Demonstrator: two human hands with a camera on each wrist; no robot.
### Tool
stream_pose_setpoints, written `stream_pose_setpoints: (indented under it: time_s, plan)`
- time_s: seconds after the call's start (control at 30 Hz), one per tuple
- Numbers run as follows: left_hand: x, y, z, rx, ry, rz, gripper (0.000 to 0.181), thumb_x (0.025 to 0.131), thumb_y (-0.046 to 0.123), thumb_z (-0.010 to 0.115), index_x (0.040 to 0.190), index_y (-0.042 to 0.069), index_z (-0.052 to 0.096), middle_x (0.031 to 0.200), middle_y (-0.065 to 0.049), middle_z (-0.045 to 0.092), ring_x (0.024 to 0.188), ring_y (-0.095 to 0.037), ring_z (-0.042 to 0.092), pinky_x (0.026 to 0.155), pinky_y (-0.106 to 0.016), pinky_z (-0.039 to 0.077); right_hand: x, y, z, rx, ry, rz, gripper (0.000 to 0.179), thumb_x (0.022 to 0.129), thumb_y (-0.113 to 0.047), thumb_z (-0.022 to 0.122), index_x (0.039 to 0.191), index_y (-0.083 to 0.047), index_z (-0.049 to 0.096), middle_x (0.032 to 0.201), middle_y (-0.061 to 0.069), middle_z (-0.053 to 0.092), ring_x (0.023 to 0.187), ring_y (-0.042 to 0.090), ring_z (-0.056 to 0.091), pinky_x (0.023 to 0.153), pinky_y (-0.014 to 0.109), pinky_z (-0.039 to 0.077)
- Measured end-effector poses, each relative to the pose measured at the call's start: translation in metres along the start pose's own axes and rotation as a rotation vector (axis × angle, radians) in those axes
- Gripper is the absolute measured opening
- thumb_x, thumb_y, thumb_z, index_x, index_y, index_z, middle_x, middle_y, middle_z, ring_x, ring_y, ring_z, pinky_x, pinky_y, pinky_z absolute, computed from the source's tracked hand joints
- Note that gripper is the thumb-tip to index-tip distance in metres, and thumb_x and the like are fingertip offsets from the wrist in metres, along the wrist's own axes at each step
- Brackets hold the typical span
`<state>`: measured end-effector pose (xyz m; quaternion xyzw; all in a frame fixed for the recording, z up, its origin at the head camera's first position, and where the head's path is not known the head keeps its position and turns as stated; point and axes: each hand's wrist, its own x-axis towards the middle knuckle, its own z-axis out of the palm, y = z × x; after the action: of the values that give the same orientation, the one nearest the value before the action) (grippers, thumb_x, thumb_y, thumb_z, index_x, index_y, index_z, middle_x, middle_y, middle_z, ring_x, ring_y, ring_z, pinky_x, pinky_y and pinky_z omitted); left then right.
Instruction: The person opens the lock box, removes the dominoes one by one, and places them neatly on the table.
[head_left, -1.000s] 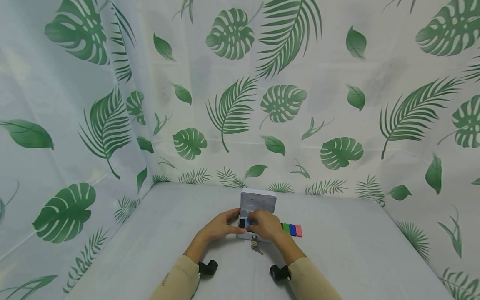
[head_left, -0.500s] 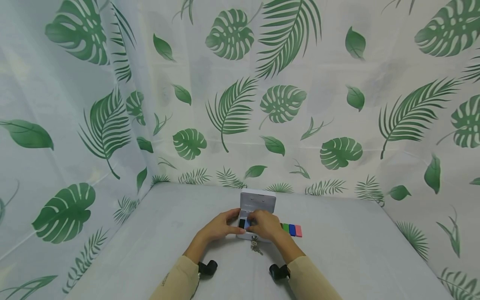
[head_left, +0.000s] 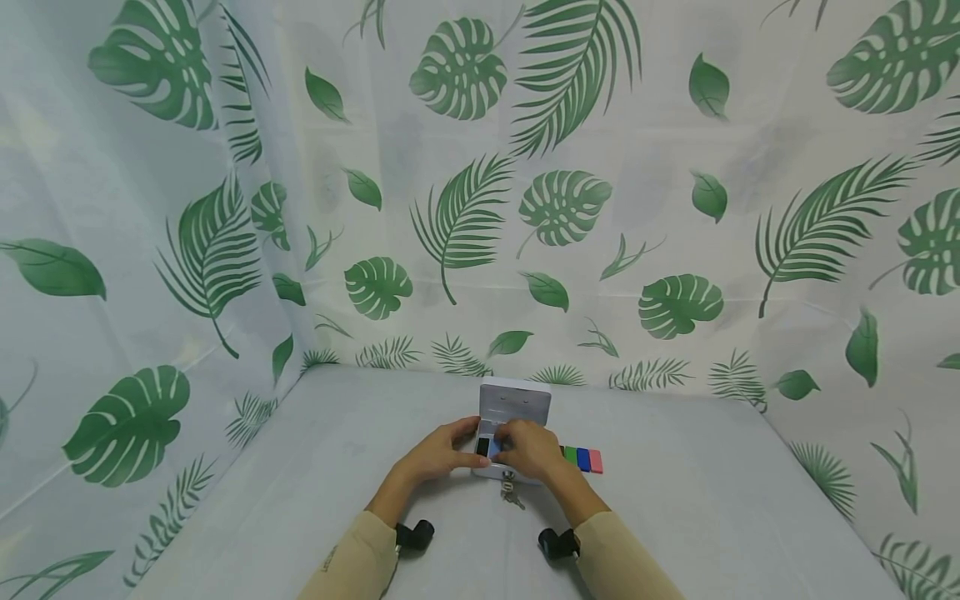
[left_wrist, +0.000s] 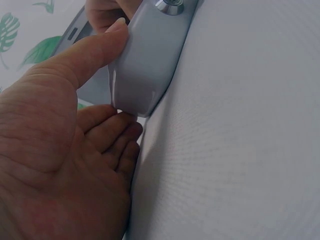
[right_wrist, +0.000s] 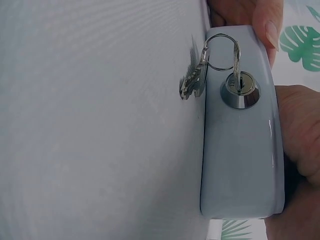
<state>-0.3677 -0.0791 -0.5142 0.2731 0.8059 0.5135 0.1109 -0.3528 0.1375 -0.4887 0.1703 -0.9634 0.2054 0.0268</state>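
A small grey cash box (head_left: 514, 406) stands on the table with its lid raised. My left hand (head_left: 430, 455) holds its left end, thumb on the front top edge and fingers against the side, as the left wrist view shows on the box wall (left_wrist: 145, 65). My right hand (head_left: 534, 450) reaches down into the box with bent fingers; its fingertips are hidden, and whether they pinch something does not show. Inside, at the left, lie a black piece (head_left: 482, 447) and a bluish one (head_left: 494, 448). A key (right_wrist: 236, 62) sits in the front lock (right_wrist: 241, 92).
Right of the box lie flat coloured pieces in a row: green (head_left: 572, 456), blue (head_left: 583, 459) and pink (head_left: 596, 461), with a dark one partly behind the right hand. More keys (right_wrist: 195, 80) hang from the ring. A leaf-patterned curtain (head_left: 465, 333) closes off the white table's back.
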Motion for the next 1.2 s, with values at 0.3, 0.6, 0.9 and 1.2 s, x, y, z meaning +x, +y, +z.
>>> stream_pose_setpoints:
  time_s: [0.3,0.6,0.9,1.2]
  plan:
    - [0.0,0.0,0.0,0.001,0.004,-0.006,0.085,0.089,0.035,0.084,0.159,0.011,0.043,0.162,-0.007,0.047,0.154,-0.031,0.038,0.126,-0.055,0.03,0.0,0.002,0.001,0.004,0.022,-0.012,0.027,0.085,-0.025,0.087,0.108,-0.013,0.079,0.108,0.003,0.076,0.098,0.021,0.068,0.092,0.052,0.058]
    - [0.001,0.0,-0.001,-0.003,0.0,0.003,0.084,0.089,0.034,0.084,0.159,0.011,0.043,0.162,-0.006,0.047,0.154,-0.031,0.039,0.126,-0.055,0.031,-0.002,0.002,-0.001,0.031,0.039,-0.016,0.033,0.085,-0.027,0.087,0.113,-0.012,0.079,0.113,0.005,0.077,0.106,0.027,0.07,0.095,0.055,0.057]
    - [0.0,-0.002,-0.001,0.005,0.0,0.006,0.084,0.089,0.035,0.084,0.159,0.012,0.043,0.162,-0.006,0.048,0.154,-0.03,0.039,0.126,-0.054,0.032,-0.006,0.005,0.001,0.064,0.055,-0.026,0.035,0.086,-0.026,0.086,0.116,-0.011,0.077,0.113,0.004,0.076,0.101,0.022,0.069,0.091,0.051,0.059]
    - [0.0,-0.001,0.0,-0.003,0.0,-0.001,0.085,0.089,0.035,0.084,0.159,0.01,0.042,0.161,-0.006,0.048,0.152,-0.033,0.041,0.125,-0.054,0.033,-0.011,0.006,-0.003,0.165,0.05,-0.038,0.036,0.087,-0.022,0.085,0.119,-0.008,0.075,0.103,0.001,0.074,0.081,0.014,0.059,0.074,0.036,0.054]
